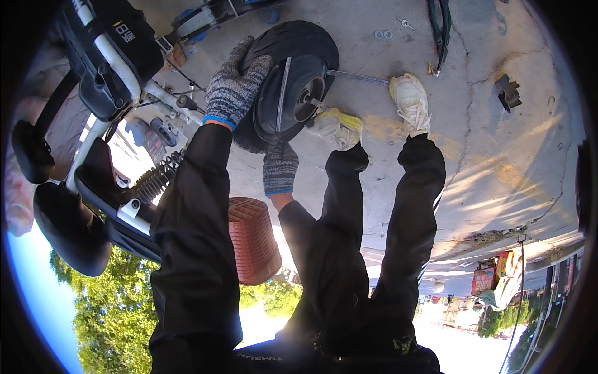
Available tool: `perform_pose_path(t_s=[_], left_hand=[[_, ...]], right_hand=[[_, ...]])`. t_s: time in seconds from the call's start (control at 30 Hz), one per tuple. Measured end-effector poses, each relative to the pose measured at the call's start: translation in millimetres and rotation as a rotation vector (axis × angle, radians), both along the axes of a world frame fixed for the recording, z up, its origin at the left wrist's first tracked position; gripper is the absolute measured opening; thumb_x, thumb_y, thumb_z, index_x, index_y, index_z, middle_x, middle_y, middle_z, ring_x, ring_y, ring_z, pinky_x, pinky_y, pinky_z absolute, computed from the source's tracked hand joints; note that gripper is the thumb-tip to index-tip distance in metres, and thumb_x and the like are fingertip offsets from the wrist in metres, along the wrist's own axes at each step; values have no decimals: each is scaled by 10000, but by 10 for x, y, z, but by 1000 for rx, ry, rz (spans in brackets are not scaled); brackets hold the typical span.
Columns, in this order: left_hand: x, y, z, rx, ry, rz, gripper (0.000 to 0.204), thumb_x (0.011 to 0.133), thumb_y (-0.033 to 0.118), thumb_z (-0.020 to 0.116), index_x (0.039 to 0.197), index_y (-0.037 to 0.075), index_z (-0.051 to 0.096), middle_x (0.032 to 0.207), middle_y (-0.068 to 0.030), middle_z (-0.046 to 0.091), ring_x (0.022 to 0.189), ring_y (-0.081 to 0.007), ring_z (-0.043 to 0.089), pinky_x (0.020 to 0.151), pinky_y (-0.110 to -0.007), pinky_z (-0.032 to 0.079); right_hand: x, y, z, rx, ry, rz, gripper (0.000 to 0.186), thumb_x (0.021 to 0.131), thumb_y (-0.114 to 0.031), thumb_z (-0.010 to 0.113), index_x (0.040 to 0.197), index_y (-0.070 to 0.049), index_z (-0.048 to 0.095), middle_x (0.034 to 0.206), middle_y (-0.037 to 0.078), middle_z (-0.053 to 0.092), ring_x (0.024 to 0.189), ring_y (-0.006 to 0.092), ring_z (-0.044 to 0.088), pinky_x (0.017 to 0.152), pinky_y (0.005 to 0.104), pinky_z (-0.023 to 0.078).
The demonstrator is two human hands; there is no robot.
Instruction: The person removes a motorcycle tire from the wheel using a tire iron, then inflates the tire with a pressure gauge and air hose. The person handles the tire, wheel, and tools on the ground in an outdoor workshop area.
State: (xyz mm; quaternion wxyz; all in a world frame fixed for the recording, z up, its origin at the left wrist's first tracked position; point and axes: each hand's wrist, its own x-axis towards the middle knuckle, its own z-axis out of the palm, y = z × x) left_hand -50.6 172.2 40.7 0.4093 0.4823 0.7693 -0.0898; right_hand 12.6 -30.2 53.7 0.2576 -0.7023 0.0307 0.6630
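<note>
A black tire on a dark wheel rim [305, 93] stands tilted on the ground before me, an axle sticking out of its hub. Gloved in grey knit, my left hand [237, 84] grips the tire [268, 118] at its upper left, thumb on the sidewall and fingers over the tread. My right hand [280, 165], in a matching glove, is closed at the tire's lower edge around the near end of a metal tire lever [284, 87], which lies across the wheel; its fingertips are partly hidden. A second metal bar [358, 77] runs from the rim towards my right shoe.
At left stands a scooter frame with a black case [124, 37] and a spring shock absorber [157, 177]. Long-handled pliers or cutters [440, 31], two washers [383, 35] and a dark metal part [507, 92] lie on the concrete. A red-brown woven basket [254, 240] is beside my arm.
</note>
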Motion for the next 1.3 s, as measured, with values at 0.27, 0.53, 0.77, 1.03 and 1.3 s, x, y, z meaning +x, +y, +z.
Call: perform_pose_path(t_s=[0.27,0.53,0.77,1.03,1.3], left_hand=[[-300,-306,12,27,4,64,792,820,612,686,1439,153,501,1299,-196,636,1218,-363,599,1046,-424,465],[62,24,136,-259,115,-115,910,721,610,766,1390,48,512,1302,-212,620,1220,-359,591,1057,-414,460],[60,-161,369,-317,110,-75,907,752,587,746,1438,65,464,1358,-217,576,1250,-363,568,1083,-435,443],[104,-312,249,-282,139,-19,743,771,564,734,1320,89,576,1275,-178,636,1179,-334,617,1022,-440,487],[99,-405,170,-144,249,-90,774,812,617,669,1329,49,574,1212,-220,659,1151,-341,632,995,-452,493]], right_hand=[[1244,-316,-500,640,-346,1368,319,1031,-200,399,1187,-15,606,972,224,652,878,387,641,739,487,524],[1895,78,-418,624,-180,1675,404,927,-104,464,1306,16,533,1008,210,657,875,350,663,766,488,527],[2565,1524,96,544,50,2372,461,981,-203,452,1396,-6,490,1054,211,688,944,339,676,870,450,523],[1253,4282,279,1694,-639,2313,438,902,-431,561,598,-134,666,589,105,631,497,297,604,437,448,421],[1136,4403,-580,1720,-1047,2092,541,942,-504,508,595,-106,624,496,132,544,441,323,543,433,487,382]])
